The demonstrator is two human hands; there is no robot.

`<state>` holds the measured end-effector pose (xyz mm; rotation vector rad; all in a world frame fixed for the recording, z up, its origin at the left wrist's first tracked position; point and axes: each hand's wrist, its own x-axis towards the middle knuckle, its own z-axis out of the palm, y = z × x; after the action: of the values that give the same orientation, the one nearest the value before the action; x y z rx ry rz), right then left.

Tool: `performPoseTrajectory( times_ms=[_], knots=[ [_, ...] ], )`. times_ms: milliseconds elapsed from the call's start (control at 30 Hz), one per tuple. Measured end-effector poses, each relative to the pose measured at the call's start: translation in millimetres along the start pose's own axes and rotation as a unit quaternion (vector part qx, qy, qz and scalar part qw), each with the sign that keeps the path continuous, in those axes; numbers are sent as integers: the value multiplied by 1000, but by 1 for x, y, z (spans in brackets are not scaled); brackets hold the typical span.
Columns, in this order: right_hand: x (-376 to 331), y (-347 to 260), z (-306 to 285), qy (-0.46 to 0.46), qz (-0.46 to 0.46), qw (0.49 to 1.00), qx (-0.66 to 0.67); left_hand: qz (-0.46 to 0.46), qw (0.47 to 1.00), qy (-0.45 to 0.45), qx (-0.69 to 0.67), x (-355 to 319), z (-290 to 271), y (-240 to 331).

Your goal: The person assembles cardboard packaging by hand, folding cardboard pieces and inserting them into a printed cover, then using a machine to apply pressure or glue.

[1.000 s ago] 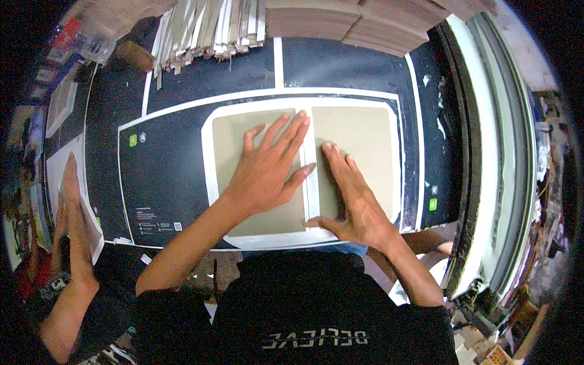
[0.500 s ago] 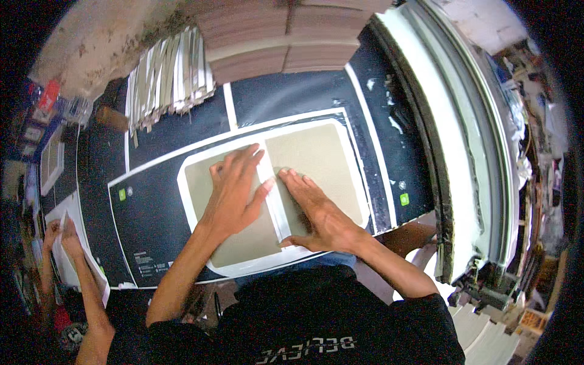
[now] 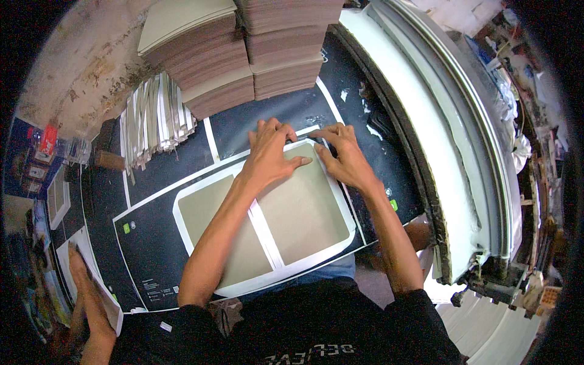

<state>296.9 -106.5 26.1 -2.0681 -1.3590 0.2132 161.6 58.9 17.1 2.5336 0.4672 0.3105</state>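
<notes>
Two grey-brown cardboard panels, a left one (image 3: 207, 210) and a right one (image 3: 307, 210), lie side by side on a white sheet (image 3: 226, 289) whose border shows around them. A narrow white strip (image 3: 263, 234) runs between the panels. My left hand (image 3: 267, 152) is at the far edge of the right panel, its fingers bent and its thumb stretched out over the panel. At the far right corner of the sheet is my right hand (image 3: 345, 155), fingers bent, with thumb and forefinger apart on either side of the corner. The fingertips partly hide the sheet's edge there.
Tall stacks of cut cardboard (image 3: 283, 45) stand at the back, beside a bundle of pale strips (image 3: 158, 115). A long white machine part (image 3: 420, 115) curves along the right. Another person's hands (image 3: 82, 271) hold a white sheet at the left. The table (image 3: 146, 243) has a dark printed covering.
Both hands have left the middle of the panels and moved to the far right corner of the sheet. The view has shifted, showing more of the cardboard stacks.
</notes>
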Motion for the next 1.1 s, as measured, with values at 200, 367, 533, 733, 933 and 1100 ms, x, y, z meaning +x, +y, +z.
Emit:
performPoseTrajectory(
  times_ms=[200, 367, 533, 733, 933, 1100],
  knots=[
    [14, 13, -6, -65, -27, 997, -12, 1, 999, -3, -40, -1, 2, 0],
    [31, 14, -14, -101, -64, 993, -3, 14, 998, -32, -54, 6, -4, -4],
    [40, 14, -17, -103, -105, 989, 0, -29, 981, -15, -191, 22, 0, -15],
    [46, 14, -13, -95, -102, 990, 0, -38, 981, 15, -191, 29, 5, -12],
    [37, 18, -6, -50, -119, 992, 0, -32, 986, 60, -153, 27, 11, -12],
    [21, 4, -3, -9, -125, 991, -39, -31, 983, 59, -173, 26, 13, -16]
  ],
)
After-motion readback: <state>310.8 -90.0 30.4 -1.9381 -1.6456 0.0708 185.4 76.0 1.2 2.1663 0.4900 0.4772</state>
